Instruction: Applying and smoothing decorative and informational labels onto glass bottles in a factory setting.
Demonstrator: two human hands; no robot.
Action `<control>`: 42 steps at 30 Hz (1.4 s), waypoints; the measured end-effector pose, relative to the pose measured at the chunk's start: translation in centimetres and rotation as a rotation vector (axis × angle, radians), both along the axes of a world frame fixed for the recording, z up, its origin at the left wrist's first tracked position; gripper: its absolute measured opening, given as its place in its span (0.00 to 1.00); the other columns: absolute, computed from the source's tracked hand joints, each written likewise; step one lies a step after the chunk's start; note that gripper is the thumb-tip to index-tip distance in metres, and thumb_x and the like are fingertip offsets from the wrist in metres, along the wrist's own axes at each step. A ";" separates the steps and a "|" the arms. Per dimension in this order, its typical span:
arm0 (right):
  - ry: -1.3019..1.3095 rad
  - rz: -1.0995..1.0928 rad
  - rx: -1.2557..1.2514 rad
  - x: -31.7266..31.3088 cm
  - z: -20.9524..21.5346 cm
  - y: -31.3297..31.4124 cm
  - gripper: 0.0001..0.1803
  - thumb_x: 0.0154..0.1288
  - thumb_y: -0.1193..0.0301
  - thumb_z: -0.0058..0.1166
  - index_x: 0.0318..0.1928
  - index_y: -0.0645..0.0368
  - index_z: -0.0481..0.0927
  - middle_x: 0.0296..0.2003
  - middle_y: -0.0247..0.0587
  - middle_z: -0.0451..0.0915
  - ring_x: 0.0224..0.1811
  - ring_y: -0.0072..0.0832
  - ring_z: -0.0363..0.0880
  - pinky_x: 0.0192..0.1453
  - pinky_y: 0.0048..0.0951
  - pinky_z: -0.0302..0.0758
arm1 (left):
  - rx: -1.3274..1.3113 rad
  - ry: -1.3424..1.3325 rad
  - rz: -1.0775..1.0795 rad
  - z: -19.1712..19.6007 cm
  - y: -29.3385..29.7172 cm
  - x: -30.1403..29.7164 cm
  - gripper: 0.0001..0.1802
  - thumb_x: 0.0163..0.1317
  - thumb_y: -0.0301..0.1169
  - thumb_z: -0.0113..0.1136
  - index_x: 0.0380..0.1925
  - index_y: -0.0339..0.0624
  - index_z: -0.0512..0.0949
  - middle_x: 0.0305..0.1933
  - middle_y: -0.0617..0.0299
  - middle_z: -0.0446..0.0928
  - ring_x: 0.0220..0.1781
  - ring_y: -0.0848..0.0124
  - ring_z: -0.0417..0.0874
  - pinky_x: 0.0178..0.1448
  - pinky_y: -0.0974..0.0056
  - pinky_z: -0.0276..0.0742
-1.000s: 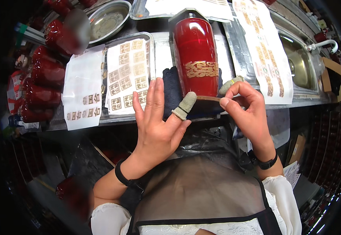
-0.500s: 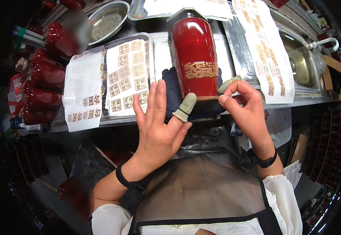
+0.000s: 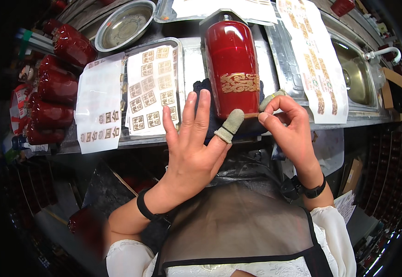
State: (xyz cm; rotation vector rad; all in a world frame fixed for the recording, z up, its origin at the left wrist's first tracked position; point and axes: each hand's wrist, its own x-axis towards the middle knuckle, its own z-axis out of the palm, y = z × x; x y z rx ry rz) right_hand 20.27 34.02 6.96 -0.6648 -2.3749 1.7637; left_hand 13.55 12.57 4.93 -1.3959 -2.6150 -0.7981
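Note:
A glossy red bottle (image 3: 232, 51) lies with its neck pointing away from me and its base toward me. A gold patterned band (image 3: 240, 83) wraps its lower body. Along the base edge runs a thin gold strip (image 3: 251, 115). My left hand (image 3: 194, 150) is open with fingers spread; its forefinger, in a grey-green finger cot (image 3: 232, 123), presses at the strip. At the right end of the strip, my right hand (image 3: 289, 122) is closed in a pinch on it. Another finger cot (image 3: 271, 98) shows behind that hand. Dark cloth (image 3: 204, 87) lies under the bottle.
Left of the bottle, sheets of gold decals (image 3: 150, 87) lie on a metal tray (image 3: 179, 55), beside a white decal sheet (image 3: 98, 101). Several red bottles (image 3: 55, 113) stand farther left, near a metal bowl (image 3: 126, 25). Rightward are a long decal sheet (image 3: 309, 60) and a sink (image 3: 358, 85).
My left forefinger has slid to the right along the bottle's base edge, its hand following. My right hand stays almost where it was, still pinched.

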 end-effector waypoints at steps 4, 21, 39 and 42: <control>0.015 0.005 0.004 0.0 -0.3 0.1 0.05 0.59 0.77 0.62 0.29 0.61 0.78 0.34 0.31 0.74 0.35 0.15 0.72 0.35 0.18 0.69 | -0.010 0.042 -0.008 0.2 0.6 0.0 0.35 0.52 0.30 0.73 0.64 0.57 0.78 0.79 0.37 0.52 0.79 0.40 0.56 0.75 0.28 0.41; -0.046 0.069 0.070 0.4 -0.1 1.2 0.05 0.59 0.73 0.63 0.33 0.61 0.80 0.33 0.31 0.77 0.35 0.15 0.72 0.35 0.21 0.67 | 0.308 -0.020 0.003 -1.6 3.5 -2.7 0.36 0.46 0.22 0.72 0.60 0.31 0.75 0.70 0.29 0.64 0.70 0.39 0.69 0.72 0.32 0.59; -0.066 0.069 -0.117 0.2 0.8 1.6 0.06 0.61 0.74 0.61 0.30 0.61 0.78 0.31 0.29 0.77 0.32 0.12 0.72 0.33 0.17 0.67 | 0.190 0.021 -0.013 -1.8 0.4 -0.5 0.29 0.52 0.27 0.72 0.58 0.40 0.81 0.73 0.32 0.63 0.72 0.42 0.70 0.75 0.34 0.49; -0.057 0.058 -0.124 0.3 0.7 1.5 0.06 0.61 0.75 0.61 0.30 0.61 0.78 0.31 0.28 0.77 0.31 0.11 0.72 0.32 0.17 0.66 | 0.170 0.050 -0.023 -1.6 0.5 -0.5 0.29 0.51 0.27 0.73 0.58 0.42 0.81 0.72 0.32 0.63 0.72 0.40 0.70 0.75 0.34 0.49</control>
